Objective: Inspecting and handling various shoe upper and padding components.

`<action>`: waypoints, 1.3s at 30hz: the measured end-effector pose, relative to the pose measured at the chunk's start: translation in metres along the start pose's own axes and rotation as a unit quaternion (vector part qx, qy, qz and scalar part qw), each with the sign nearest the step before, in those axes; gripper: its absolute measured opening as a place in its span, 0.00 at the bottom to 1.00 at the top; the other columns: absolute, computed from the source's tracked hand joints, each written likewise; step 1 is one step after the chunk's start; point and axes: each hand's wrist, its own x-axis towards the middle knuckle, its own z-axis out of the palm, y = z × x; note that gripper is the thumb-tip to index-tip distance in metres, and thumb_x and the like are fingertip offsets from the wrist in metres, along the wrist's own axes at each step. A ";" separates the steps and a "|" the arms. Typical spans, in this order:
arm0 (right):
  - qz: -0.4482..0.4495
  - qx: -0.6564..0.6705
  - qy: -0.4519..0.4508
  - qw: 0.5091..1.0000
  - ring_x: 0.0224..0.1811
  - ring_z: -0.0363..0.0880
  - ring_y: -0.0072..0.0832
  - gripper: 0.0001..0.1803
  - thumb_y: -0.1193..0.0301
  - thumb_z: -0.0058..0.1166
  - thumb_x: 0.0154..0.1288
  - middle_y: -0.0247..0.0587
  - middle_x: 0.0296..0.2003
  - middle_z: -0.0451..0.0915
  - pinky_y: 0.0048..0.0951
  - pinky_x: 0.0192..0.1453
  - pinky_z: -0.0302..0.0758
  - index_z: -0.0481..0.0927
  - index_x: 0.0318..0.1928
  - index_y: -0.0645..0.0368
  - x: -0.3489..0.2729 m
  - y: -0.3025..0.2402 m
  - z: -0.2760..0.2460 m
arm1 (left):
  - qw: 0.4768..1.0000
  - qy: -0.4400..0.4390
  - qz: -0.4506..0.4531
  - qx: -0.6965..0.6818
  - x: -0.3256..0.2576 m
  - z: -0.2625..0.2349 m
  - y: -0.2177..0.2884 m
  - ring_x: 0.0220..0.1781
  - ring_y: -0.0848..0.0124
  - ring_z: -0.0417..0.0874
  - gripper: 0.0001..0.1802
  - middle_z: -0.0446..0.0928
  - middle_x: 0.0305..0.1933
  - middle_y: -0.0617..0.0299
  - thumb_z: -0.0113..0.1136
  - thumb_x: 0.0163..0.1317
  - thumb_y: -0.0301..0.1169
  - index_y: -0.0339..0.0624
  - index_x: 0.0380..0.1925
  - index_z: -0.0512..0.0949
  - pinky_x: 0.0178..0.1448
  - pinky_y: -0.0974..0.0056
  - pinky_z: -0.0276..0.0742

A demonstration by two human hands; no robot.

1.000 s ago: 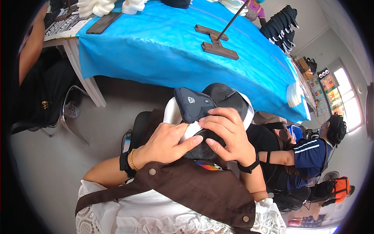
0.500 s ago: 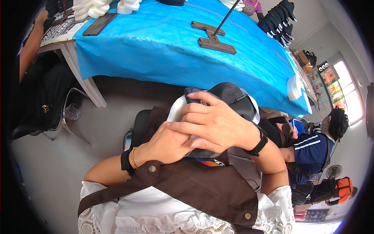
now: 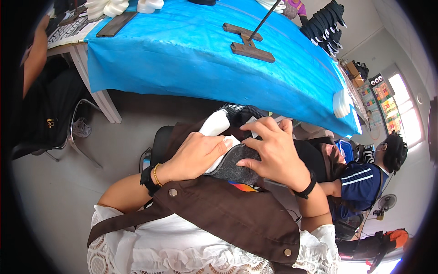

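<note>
In my lap, below the table's near edge, lies a fabric piece [image 3: 235, 166] with a dark grey, felt-like face and a white layer along its edge. My left hand [image 3: 196, 153] grips its left edge, thumb pressed on the white layer. From the right, my right hand [image 3: 276, 150] bends its fingers over the upper edge, with the thumb resting on the grey face. Beyond my fingers sit a smooth white curved piece [image 3: 215, 122] and black and checked fabric [image 3: 248, 113]. The fingertips under the piece are hidden.
A blue-covered table [image 3: 191, 59] fills the far side, bearing a wooden stand [image 3: 248, 42] with a rod, a dark board [image 3: 117, 23] and white curved pieces [image 3: 341, 104]. Black stacked pieces [image 3: 324, 27] stand far right. People sit at left and right [image 3: 362, 180].
My right hand has lifted off my left hand and shifted right, its fingers now curled. The grey face and white edge of the fabric piece have come into view.
</note>
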 end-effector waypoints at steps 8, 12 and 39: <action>-0.006 -0.016 0.052 0.998 0.58 0.73 0.30 0.18 0.57 0.70 0.56 0.28 0.42 0.79 0.43 0.62 0.63 0.81 0.41 0.50 -0.020 -0.006 0.027 | 0.994 0.067 -0.021 0.083 -0.005 0.010 -0.008 0.24 0.41 0.78 0.21 0.72 0.19 0.39 0.48 0.78 0.36 0.34 0.27 0.76 0.30 0.46 0.71; -0.053 0.043 0.073 0.995 0.62 0.74 0.31 0.15 0.56 0.70 0.58 0.26 0.43 0.80 0.45 0.64 0.62 0.82 0.38 0.48 -0.030 0.006 0.023 | 0.987 0.100 -0.051 0.113 -0.007 0.011 -0.006 0.21 0.41 0.77 0.19 0.71 0.17 0.40 0.50 0.77 0.33 0.34 0.26 0.73 0.27 0.45 0.70; 0.004 0.098 0.151 0.984 0.61 0.75 0.37 0.09 0.60 0.71 0.56 0.24 0.33 0.81 0.48 0.61 0.63 0.87 0.34 0.48 -0.040 0.010 0.039 | 0.964 -0.233 0.043 0.125 0.005 -0.017 -0.015 0.40 0.44 0.84 0.21 0.83 0.38 0.46 0.55 0.64 0.27 0.40 0.58 0.75 0.46 0.46 0.78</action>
